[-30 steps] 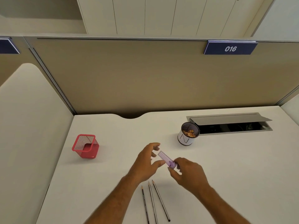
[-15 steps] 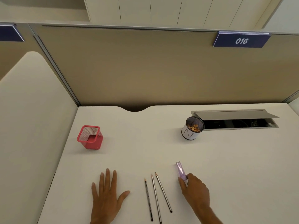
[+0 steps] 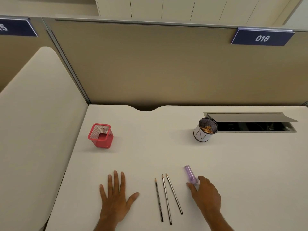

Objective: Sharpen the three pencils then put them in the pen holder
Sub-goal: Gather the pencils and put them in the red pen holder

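Note:
Three pencils [image 3: 166, 198] lie side by side on the white desk [image 3: 233, 164], tips pointing away from me. A purple sharpener [image 3: 190, 173] lies on the desk just right of them. My right hand [image 3: 205, 193] rests behind it, fingertips touching its near end. My left hand [image 3: 115, 196] lies flat on the desk, fingers spread, left of the pencils and holding nothing. A red mesh pen holder [image 3: 100, 135] stands upright at the far left; it looks empty.
A white cup [image 3: 205, 130] holding pencil shavings stands at the back right, beside an open cable hatch [image 3: 250, 121] in the desk. A beige partition [image 3: 150, 67] closes the back, and a padded divider [image 3: 36, 122] runs along the left.
Both hands held the purple sharpener above the desk a second ago. The left hand has dropped flat onto the desk, and the right hand has laid the sharpener down beside the pencils.

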`<state>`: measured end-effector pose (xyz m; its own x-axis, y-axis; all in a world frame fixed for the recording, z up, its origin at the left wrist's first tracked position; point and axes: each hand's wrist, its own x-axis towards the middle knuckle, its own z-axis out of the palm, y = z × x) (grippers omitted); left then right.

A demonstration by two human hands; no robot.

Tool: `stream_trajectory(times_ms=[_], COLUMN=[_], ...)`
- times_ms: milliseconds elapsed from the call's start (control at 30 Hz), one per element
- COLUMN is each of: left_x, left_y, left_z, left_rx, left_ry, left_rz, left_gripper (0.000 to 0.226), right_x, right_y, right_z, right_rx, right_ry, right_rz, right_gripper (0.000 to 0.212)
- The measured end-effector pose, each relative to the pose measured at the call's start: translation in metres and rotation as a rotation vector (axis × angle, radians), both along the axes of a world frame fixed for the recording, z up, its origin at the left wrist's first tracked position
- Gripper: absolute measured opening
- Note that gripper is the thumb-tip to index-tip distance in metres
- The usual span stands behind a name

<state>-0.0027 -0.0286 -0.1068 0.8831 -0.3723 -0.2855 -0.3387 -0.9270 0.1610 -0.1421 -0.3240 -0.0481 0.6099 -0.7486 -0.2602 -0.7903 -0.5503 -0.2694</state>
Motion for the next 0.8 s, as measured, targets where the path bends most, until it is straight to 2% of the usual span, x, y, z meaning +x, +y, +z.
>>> stream_trajectory(times_ms=[100,233,333,433,567,800], left_x=[-0.001,-0.004,-0.012,-0.018,-0.021,-0.017], left_y=[-0.004,-0.025,-0.052,-0.078,-0.099,-0.111], left_z=[0.003,0.017,0.036,0.049,0.060,0.061], left_rx=[-0.023,-0.184,-0.322,-0.405,-0.366,-0.300], left_ry=[0.026,-0.018,-0.041,0.121,0.320,0.400], left_rz=[0.027,0.123,0.126,0.161,0.268,0.299], left_gripper=[0.093,0.088,0.058,0.031,0.035,0.027], right_x=[0.000,0.006,0.013,0.020,0.028,0.040], right_y=[0.006,0.029,0.050,0.065,0.074,0.077], right_z=[0.006,0.015,0.016,0.013,0.007,-0.002], right_rx=[0.001,0.164,0.337,0.397,0.379,0.391], right_ry=[-0.090,-0.215,-0.191,-0.135,-0.060,0.057], right_rz=[-0.056,-0.067,-0.057,-0.040,-0.010,-0.021], right_gripper=[0.051,0.030,0.023,0.024,0.024,0.020])
